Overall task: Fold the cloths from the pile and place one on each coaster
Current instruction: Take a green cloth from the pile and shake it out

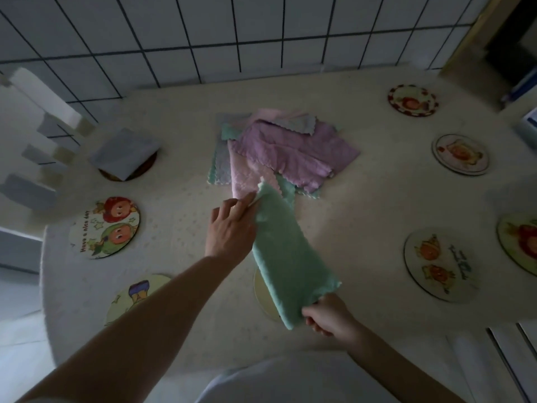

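Observation:
A green cloth (283,257) is stretched in the air above the table, folded lengthwise. My left hand (231,228) pinches its far end and my right hand (328,314) grips its near end. Behind it lies the pile of cloths (287,149), purple, pink, grey and green. A folded grey cloth (125,152) sits on a coaster at the left. Bare picture coasters lie around the table: at the left (106,226), near left (136,295), far right (412,100), right (460,154) and near right (438,263). One more coaster (263,292) is partly hidden under the green cloth.
The round table (189,199) has a pale patterned cover. A tiled wall (261,33) runs behind it. White chair backs (37,112) stand at the left. Another coaster (520,245) is cut off by the right edge.

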